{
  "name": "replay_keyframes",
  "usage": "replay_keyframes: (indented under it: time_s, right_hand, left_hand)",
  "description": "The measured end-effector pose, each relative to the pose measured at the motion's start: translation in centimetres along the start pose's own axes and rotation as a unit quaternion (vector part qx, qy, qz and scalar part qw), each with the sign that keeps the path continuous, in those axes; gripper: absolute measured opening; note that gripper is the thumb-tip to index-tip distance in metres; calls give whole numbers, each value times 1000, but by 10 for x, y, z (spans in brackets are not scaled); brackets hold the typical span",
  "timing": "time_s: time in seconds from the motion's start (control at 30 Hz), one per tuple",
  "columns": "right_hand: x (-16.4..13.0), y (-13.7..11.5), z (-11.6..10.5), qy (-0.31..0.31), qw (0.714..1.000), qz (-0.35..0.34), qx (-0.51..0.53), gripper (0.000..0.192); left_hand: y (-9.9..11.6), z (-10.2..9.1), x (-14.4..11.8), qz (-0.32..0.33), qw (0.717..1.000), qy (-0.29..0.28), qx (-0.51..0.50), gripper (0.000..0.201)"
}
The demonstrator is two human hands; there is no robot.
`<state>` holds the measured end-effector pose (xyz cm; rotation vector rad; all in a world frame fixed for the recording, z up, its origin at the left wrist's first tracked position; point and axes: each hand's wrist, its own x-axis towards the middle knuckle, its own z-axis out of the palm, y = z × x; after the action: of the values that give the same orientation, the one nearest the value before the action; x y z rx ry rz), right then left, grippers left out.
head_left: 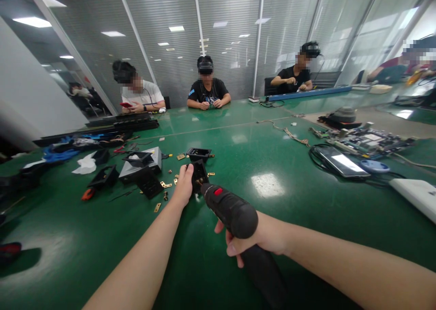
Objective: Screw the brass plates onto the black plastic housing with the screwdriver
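In the middle of the head view, my left hand is closed around the side of a black plastic housing. My right hand grips a black cordless screwdriver with a red button on top. Its tip points into the housing, where brass-coloured parts show; whether it touches a screw I cannot tell. Beyond the housing lies another black frame. Several small brass plates are scattered left of my left hand, beside a black panel.
A grey box carries a black frame on the left, near white tissue and blue cables. On the right are a phone-like device, a circuit board and a white case. Several people sit around the green table.
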<state>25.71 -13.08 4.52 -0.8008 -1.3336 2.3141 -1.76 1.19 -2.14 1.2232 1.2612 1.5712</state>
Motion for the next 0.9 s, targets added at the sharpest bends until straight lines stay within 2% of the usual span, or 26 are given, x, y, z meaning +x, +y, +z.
replay_keyframes:
  time_s: [0.3,0.47,0.77,0.9]
  right_hand:
    - [6,9,-4,-1,1000,-28,-12,44]
    - [8,11,-5,7,999,-48,-24,44]
    - [0,6,2,33,998,-46,-24,40]
    - [-2,5,4,40,997,-55,-21,41]
  left_hand:
    - [6,2,1,8,1000,-13,7,72]
    - [8,2,1,10,1000,-9,11,69]
    - [9,-5,4,65,988,-17,141,77]
    - [8,-7,5,54,991,-38,120,68]
